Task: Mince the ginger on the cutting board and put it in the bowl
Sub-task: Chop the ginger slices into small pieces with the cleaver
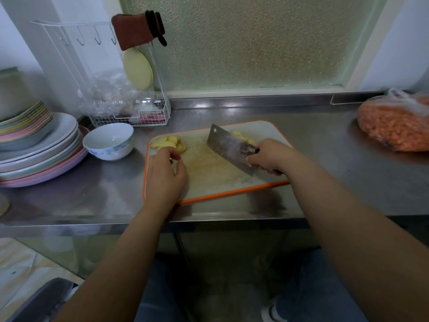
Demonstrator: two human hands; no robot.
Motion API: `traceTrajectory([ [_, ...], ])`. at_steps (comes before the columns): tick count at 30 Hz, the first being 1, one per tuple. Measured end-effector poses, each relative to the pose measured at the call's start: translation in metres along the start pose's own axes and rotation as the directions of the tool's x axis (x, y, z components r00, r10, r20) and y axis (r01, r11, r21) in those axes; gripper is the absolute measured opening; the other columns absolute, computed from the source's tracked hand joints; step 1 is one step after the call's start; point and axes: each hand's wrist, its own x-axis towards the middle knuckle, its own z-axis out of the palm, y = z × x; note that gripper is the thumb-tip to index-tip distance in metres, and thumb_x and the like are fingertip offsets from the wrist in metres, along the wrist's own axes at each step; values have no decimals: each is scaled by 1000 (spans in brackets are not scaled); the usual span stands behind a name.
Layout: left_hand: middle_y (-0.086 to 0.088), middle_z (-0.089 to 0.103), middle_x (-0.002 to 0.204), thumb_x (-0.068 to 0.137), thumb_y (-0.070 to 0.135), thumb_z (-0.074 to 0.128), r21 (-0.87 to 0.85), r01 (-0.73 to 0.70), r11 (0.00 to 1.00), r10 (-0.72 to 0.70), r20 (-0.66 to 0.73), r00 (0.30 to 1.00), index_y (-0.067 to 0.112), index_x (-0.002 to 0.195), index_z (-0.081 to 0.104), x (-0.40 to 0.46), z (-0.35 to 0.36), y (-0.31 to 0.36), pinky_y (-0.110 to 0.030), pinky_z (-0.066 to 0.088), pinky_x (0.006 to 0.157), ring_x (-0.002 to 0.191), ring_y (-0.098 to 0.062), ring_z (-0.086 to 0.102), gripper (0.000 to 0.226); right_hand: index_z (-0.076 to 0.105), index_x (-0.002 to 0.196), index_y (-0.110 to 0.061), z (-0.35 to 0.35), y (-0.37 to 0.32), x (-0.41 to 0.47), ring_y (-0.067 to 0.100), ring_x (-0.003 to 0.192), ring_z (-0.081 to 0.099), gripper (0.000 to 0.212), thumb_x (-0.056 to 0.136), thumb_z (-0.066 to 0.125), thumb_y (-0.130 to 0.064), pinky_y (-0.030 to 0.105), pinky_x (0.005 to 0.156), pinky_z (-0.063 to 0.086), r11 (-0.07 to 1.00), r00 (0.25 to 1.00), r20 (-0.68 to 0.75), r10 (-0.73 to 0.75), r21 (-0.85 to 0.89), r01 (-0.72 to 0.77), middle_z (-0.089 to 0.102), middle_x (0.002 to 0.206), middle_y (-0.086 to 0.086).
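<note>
A white cutting board [274, 133] with an orange rim lies on the steel counter. Pale yellow ginger slices [167, 142] sit in a pile at its far left corner. More cut ginger [243, 137] lies behind the cleaver blade. My left hand [166, 175] rests on the board just in front of the slices, its fingers curled and pinching a ginger piece. My right hand [269, 156] grips the handle of a cleaver [228, 147], whose blade is tilted over the middle of the board. A white bowl [109, 141] with blue pattern stands left of the board.
A stack of pastel plates [34, 149] fills the left of the counter. Behind the bowl stands a white wire rack [139, 117] with plastic bags. A bag of orange shreds [394, 126] lies at the right. The counter's front edge runs just below the board.
</note>
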Motion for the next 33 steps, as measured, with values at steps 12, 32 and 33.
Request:
traceTrajectory([
  [12,-14,54,133,86,10,58,118,-255,960,250,54,967,3,134,49,12,5,38,-30,28,106,123,-24,44,50,47,91,-7,-16,16,0,18,42,43,40,99,33,-44,24,42,38,952,992,-54,-110,283,121,55,54,8],
  [32,6,-12,161,100,32,33,359,-873,329,302,836,458,31,152,-8,42,73,112,-48,-4,117,148,-26,-7,66,24,131,-6,11,30,-44,30,100,62,50,97,47,-35,33,66,35,967,943,-256,-213,-191,167,64,112,12],
  [33,6,-12,161,100,32,33,364,-876,316,292,841,455,31,152,-8,43,74,114,-48,-3,118,148,-26,-7,66,25,130,-7,12,31,-44,30,99,62,49,97,47,-35,32,65,35,966,938,-269,-217,-197,167,64,111,12],
])
